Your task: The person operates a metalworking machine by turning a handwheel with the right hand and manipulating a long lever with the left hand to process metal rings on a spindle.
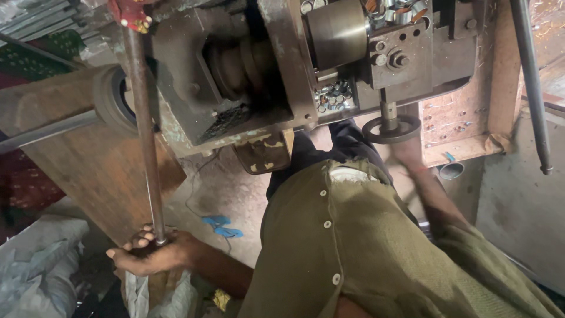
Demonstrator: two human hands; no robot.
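Far left, grey sacks (35, 259) lie slumped on the floor, soft and out of the way. Next, the left hand (150, 254), fingers wrapped round the bottom end of a long steel rod (141, 118), which runs up steeply to the top of the lathe. That rod looks stiff, heavy for its thickness and likely greasy, so I'd judge a full-fist hold low down, as here, the surest hold on it. Just behind it a wooden board (100, 171) leans, close enough to crowd any sideways swing. Moving along: the lathe's grey headstock (235, 76), with stepped pulleys, hangs over the person's knees. Then the round steel chuck (336, 32), and small metal rings (332, 97) heaped on the ledge beneath it. Further right, the right hand (409, 154) is a blur just below the small black handwheel (391, 128); closed on it or merely near, I cannot tell. Far right, another bar (529, 82) slants down, well apart.
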